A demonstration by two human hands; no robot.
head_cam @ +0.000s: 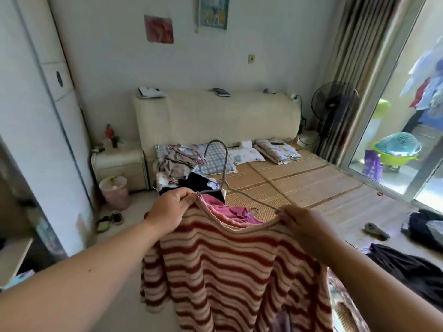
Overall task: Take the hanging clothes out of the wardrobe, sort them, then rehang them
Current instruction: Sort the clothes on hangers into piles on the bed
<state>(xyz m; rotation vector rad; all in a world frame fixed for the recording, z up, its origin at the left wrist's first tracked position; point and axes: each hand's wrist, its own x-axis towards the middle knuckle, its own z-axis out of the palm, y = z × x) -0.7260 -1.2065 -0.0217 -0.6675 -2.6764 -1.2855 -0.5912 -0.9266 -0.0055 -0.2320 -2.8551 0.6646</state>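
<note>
Bright daylight floods through the glass door (393, 130) at right, overexposed there; edges bow and blur softly.

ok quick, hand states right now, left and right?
left hand: closed, gripping the striped sweater at one shoulder, by the end of the wire hanger.
right hand: closed, pinching the sweater's other shoulder.

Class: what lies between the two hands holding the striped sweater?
Head view: the grey hanger and the neckline of the striped sweater, from left hand to right hand.
</note>
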